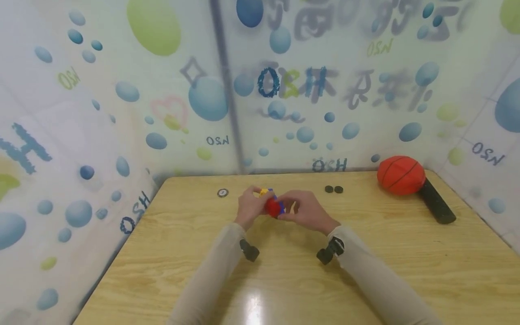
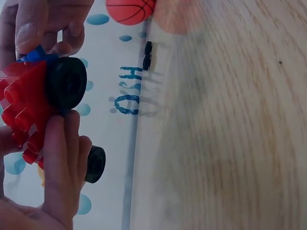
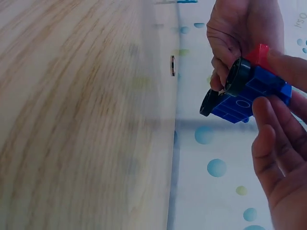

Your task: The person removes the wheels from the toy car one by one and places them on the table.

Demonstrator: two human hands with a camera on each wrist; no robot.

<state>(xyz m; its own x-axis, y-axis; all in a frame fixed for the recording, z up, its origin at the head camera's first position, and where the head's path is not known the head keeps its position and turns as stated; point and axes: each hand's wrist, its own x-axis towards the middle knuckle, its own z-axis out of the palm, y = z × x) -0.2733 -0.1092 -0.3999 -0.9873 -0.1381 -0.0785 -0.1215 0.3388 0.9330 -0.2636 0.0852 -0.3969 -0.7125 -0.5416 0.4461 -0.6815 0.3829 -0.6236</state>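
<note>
Both hands hold a small toy brick car just above the middle of the wooden table. The car is red on one side and blue on the other, with a bit of yellow on top. My left hand grips its red side, fingers curled beside a black wheel. My right hand pinches the blue side, fingers lying against it. Two black wheels show on the blue base.
Two loose black wheels lie near the table's back edge, right of the hands. A small round disc lies at the back left. An orange ball rests on a black bar at the back right. Printed walls close in the table.
</note>
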